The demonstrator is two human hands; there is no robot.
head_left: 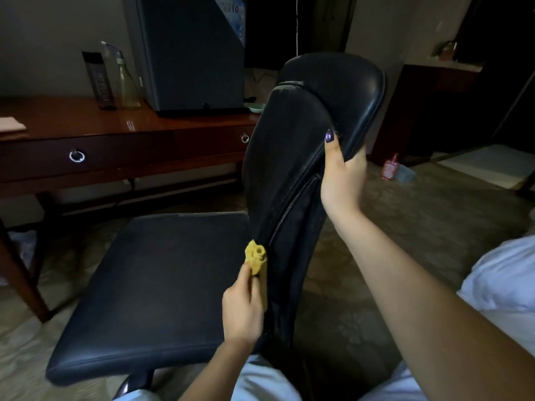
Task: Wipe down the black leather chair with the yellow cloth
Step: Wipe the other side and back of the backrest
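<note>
We stand in a dim room over a patterned carpet [434, 215], with a wooden bench [86, 123] at ten o'clock carrying a grey cabinet [191, 53] and a clear bottle [128, 82] whose contents we cannot tell. The black leather chair [150, 285] fills the centre. Our left grip [243, 308] pinches the yellow cloth [256, 259] against the backrest's lower edge. Our right grip [341, 180] curls round the backrest's side edge towards one o'clock.

right thumbnail [329, 136]: dark purple polish | forearms [405, 273]: bare | clothing [262, 380]: pale bluish-white
</note>
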